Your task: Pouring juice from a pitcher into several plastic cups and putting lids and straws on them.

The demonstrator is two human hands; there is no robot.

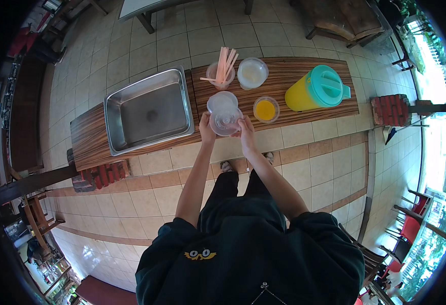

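Both of my hands grip a clear round plastic lid [225, 123] over the front edge of the wooden table. My left hand [207, 130] is closed on its left rim. On the opposite side, my right hand [246, 133] pinches the rim, some fingers tucked underneath. Rings show on the lid, though its depth is hard to judge. Just beyond it, partly covered, is another clear round plastic piece [222, 99]. To the right stands a clear cup of orange-yellow liquid [266, 110].
A steel basin [149, 114] takes up the table's left part. Farther back are a container of pink straws [223, 73] and a round translucent container [253, 73]. A yellow pitcher with a turquoise lid [318, 87] stands at right. Brick supports [388, 110] flank the table.
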